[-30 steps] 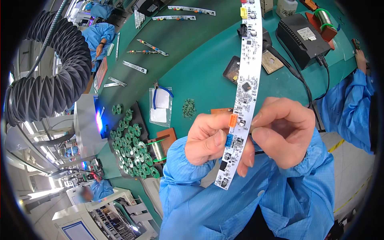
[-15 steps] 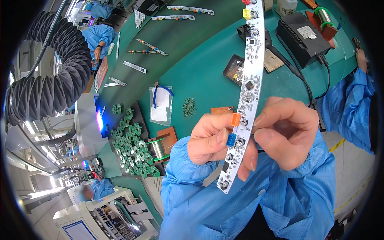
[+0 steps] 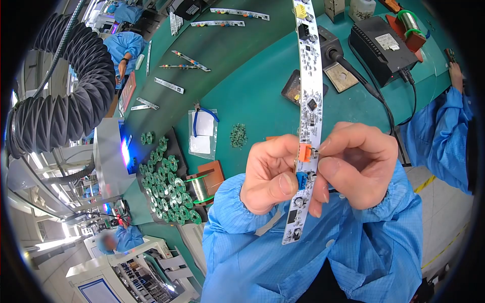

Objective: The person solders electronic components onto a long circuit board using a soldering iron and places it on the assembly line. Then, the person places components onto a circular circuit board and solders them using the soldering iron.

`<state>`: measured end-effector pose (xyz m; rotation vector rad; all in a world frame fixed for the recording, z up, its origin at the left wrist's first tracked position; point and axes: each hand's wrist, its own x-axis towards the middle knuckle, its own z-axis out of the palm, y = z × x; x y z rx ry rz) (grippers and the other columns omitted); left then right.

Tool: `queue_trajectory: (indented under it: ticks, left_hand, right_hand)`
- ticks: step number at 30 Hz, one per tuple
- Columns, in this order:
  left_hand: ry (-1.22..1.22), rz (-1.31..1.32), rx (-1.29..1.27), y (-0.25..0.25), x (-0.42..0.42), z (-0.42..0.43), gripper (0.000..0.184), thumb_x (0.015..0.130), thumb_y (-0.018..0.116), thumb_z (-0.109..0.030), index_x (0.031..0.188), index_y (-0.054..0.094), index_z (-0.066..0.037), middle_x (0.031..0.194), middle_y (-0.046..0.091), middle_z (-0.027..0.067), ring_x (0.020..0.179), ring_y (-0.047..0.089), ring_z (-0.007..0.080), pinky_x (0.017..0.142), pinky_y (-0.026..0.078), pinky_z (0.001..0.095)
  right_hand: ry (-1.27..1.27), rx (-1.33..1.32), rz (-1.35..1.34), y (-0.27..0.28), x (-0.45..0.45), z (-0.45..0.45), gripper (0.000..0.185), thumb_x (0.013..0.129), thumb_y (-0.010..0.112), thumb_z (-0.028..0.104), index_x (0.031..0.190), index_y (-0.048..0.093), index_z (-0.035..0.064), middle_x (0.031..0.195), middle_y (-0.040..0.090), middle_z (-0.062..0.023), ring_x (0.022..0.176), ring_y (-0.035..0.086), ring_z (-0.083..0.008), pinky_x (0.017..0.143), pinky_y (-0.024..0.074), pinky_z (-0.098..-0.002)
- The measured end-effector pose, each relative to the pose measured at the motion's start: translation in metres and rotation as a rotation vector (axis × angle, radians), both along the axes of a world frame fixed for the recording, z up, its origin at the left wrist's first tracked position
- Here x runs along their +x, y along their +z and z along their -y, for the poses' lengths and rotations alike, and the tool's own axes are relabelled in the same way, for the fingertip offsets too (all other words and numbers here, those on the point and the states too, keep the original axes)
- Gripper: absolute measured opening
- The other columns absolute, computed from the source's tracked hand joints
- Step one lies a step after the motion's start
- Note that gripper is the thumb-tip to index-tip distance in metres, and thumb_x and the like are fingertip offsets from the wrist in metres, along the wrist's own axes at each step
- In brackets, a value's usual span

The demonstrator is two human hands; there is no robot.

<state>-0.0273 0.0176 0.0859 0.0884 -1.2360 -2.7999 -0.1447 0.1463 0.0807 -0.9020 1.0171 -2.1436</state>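
A long white circuit board (image 3: 310, 83) stands nearly upright in front of me, with an orange connector (image 3: 304, 152) and a blue connector (image 3: 301, 180) on its lower part. My left hand (image 3: 273, 177) grips the board from the left, its thumb beside the blue connector and fingertips showing behind the right edge. On the right, my right hand (image 3: 358, 164) has thumb and forefinger pinched close at the board's edge, level with the orange connector. Whatever lies between those fingertips is too small to make out.
Round green boards (image 3: 169, 187) are heaped on a black tray, beside a solder spool (image 3: 199, 189). Blue-handled cutters (image 3: 196, 121) lie on a plastic bag. A black station (image 3: 384, 50) with cables stands at right. More white strips (image 3: 169, 85) lie at upper left; co-workers sit nearby.
The board has swung to a more upright angle, its upper end moving left. My left hand has shifted slightly right. My right hand's fingertips stay near the orange connector.
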Motion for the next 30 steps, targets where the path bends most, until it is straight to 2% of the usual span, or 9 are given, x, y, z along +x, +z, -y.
queue_trajectory:
  ticks: [2, 6, 9, 11, 12, 14, 18, 23, 30]
  left_hand:
    - [0.03, 0.008, -0.019, 0.0, -0.001, -0.001, 0.053, 0.085, 0.068, -0.029, 0.116, 0.047, 0.007, 0.084, 0.064, 0.0256, 0.065, 0.067, 0.0296, 0.057, 0.057, 0.0361]
    - [0.061, 0.002, -0.044, -0.001, -0.001, -0.002, 0.05, 0.084, 0.069, -0.027, 0.114, 0.049, 0.007, 0.082, 0.064, 0.0249, 0.063, 0.066, 0.0283, 0.057, 0.057, 0.0351]
    - [0.036, -0.065, -0.024, -0.005, 0.0, -0.003, 0.047, 0.083, 0.071, -0.019, 0.114, 0.049, 0.008, 0.088, 0.064, 0.0246, 0.069, 0.067, 0.0279, 0.058, 0.057, 0.036]
    - [0.158, -0.086, -0.023, -0.005, -0.001, -0.008, 0.043, 0.082, 0.071, -0.009, 0.115, 0.05, 0.009, 0.096, 0.063, 0.024, 0.078, 0.066, 0.0278, 0.062, 0.058, 0.0375]
    - [0.158, -0.087, -0.022, -0.006, -0.001, -0.007, 0.043, 0.082, 0.071, -0.009, 0.115, 0.05, 0.009, 0.096, 0.063, 0.024, 0.078, 0.066, 0.0278, 0.062, 0.058, 0.0375]
    - [0.183, -0.143, -0.191, -0.009, 0.001, -0.004, 0.042, 0.082, 0.069, -0.004, 0.117, 0.05, 0.01, 0.1, 0.061, 0.0232, 0.083, 0.065, 0.0278, 0.066, 0.058, 0.0391]
    - [0.231, -0.116, -0.329, -0.008, 0.001, -0.003, 0.04, 0.083, 0.068, -0.004, 0.117, 0.05, 0.01, 0.098, 0.061, 0.0232, 0.083, 0.065, 0.0272, 0.069, 0.059, 0.0387]
    - [0.118, -0.039, -0.08, -0.006, 0.002, 0.002, 0.044, 0.085, 0.068, -0.015, 0.116, 0.049, 0.011, 0.093, 0.063, 0.0234, 0.08, 0.067, 0.0264, 0.063, 0.06, 0.0374]
    - [0.08, -0.022, -0.062, -0.006, 0.002, 0.005, 0.048, 0.086, 0.068, -0.023, 0.115, 0.049, 0.01, 0.085, 0.064, 0.0222, 0.073, 0.068, 0.0259, 0.06, 0.06, 0.0365]
  right_hand:
    - [0.018, 0.047, 0.184, 0.002, 0.005, 0.0, 0.015, 0.077, 0.058, -0.014, 0.092, 0.06, -0.0102, 0.07, 0.065, -0.0127, 0.059, 0.067, -0.017, 0.052, 0.0501, -0.0241]
    - [-0.006, 0.095, 0.199, 0.003, 0.006, -0.001, 0.015, 0.076, 0.06, -0.013, 0.091, 0.061, -0.01, 0.07, 0.065, -0.0127, 0.059, 0.067, -0.0167, 0.051, 0.049, -0.0232]
    - [-0.068, 0.121, 0.088, 0.003, -0.001, 0.001, 0.017, 0.074, 0.063, -0.01, 0.09, 0.063, -0.0074, 0.067, 0.064, -0.0097, 0.054, 0.063, -0.0122, 0.047, 0.0451, -0.0219]
    - [-0.156, 0.095, -0.481, 0.0, -0.013, 0.0, 0.018, 0.072, 0.058, -0.01, 0.089, 0.061, -0.0055, 0.072, 0.061, -0.0134, 0.05, 0.06, -0.0146, 0.044, 0.0431, -0.0222]
    - [-0.157, 0.095, -0.482, 0.002, -0.012, 0.0, 0.018, 0.072, 0.058, -0.01, 0.089, 0.061, -0.0055, 0.072, 0.061, -0.0134, 0.05, 0.06, -0.0146, 0.044, 0.0431, -0.0222]
    - [-0.221, 0.197, -0.497, 0.007, -0.009, 0.0, 0.013, 0.069, 0.06, -0.008, 0.081, 0.064, -0.0043, 0.062, 0.061, -0.0103, 0.046, 0.057, -0.0114, 0.041, 0.0381, -0.0208]
    - [-0.23, 0.221, -0.536, 0.008, -0.01, 0.002, 0.011, 0.069, 0.059, -0.008, 0.078, 0.064, -0.0048, 0.059, 0.06, -0.0091, 0.044, 0.055, -0.01, 0.039, 0.037, -0.0211]
    - [-0.238, 0.19, -0.422, 0.006, -0.008, 0.005, 0.012, 0.069, 0.059, -0.007, 0.078, 0.065, -0.0047, 0.058, 0.06, -0.0095, 0.046, 0.055, -0.012, 0.041, 0.0372, -0.0229]
    - [-0.225, 0.199, -0.424, 0.006, -0.009, 0.006, 0.011, 0.068, 0.06, -0.007, 0.078, 0.065, -0.0046, 0.058, 0.059, -0.0095, 0.047, 0.054, -0.0127, 0.041, 0.0353, -0.0241]
